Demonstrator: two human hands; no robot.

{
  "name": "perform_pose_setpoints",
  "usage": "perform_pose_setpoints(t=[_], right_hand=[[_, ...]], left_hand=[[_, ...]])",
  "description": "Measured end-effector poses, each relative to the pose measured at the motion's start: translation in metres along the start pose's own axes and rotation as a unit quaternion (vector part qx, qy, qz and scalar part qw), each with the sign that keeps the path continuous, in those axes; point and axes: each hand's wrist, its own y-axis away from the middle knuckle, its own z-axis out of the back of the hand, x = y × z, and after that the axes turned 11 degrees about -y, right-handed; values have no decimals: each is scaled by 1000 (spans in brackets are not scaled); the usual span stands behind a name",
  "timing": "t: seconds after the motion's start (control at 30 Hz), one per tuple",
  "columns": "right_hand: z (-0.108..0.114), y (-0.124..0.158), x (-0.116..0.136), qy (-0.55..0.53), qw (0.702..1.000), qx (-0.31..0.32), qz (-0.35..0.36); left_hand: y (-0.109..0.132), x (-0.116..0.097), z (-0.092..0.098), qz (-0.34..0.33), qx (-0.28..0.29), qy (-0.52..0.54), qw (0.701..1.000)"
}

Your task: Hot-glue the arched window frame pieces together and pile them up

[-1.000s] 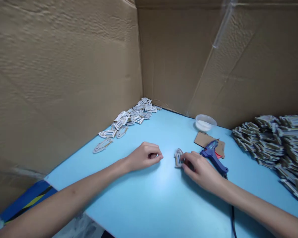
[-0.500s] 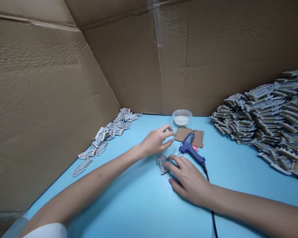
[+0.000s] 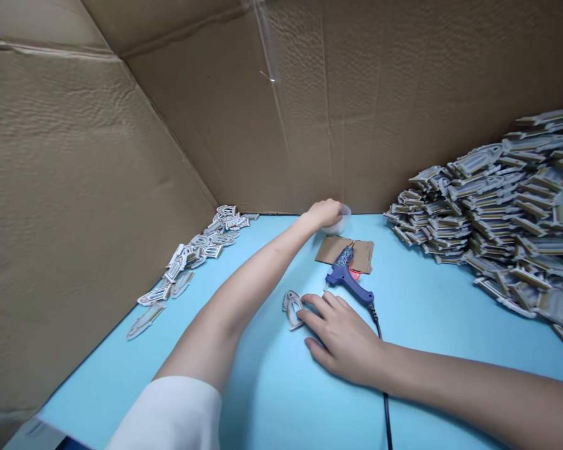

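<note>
My left hand [image 3: 327, 214] reaches to the back of the table, into a clear plastic bowl [image 3: 338, 226]; its fingertips are hidden by the hand and the bowl. My right hand [image 3: 342, 337] rests on the table with fingers spread, its index and middle fingertips touching the edge of a small arched, window-shaped piece [image 3: 293, 309]. That piece lies flat on the blue surface, white and grey with an open middle. Just beyond the right hand lies a blue glue gun [image 3: 349, 279], its nozzle on a brown cardboard scrap [image 3: 365, 255].
A tall pile of similar arched pieces [image 3: 492, 212] fills the right side. Several more pieces [image 3: 182, 269] lie in a row along the left edge. Cardboard walls [image 3: 244, 125] enclose the back and left. The glue gun's black cord [image 3: 386, 412] runs forward under the right arm.
My left hand has moved from above the arched piece forward to the plastic bowl. My right hand stays beside the piece. The view has shifted slightly to the right.
</note>
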Motion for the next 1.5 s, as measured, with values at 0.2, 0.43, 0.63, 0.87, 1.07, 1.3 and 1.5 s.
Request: perform_pose_setpoints(t=[0.2, 0.43, 0.63, 0.87, 1.07, 1.3, 1.5], right_hand=[[1, 1, 1, -3, 1000, 2, -1], [1, 1, 0, -7, 1000, 1, -1], [1, 2, 0, -7, 1000, 9, -4], [4, 3, 0, -12, 1000, 9, -6], [3, 2, -3, -26, 1000, 6, -4], [3, 5, -6, -62, 998, -14, 4], [13, 7, -3, -100, 992, -8, 79]], left_hand=[[-6, -1, -5, 15, -21, -20, 999], [1, -1, 4, 32, -105, 5, 994], [17, 8, 12, 78, -172, 91, 978], [94, 14, 6, 83, -215, 263, 937], [215, 2, -39, 65, -138, 498, 854], [275, -2, -59, 46, -154, 522, 838], [278, -7, -61, -42, -185, 479, 857]])
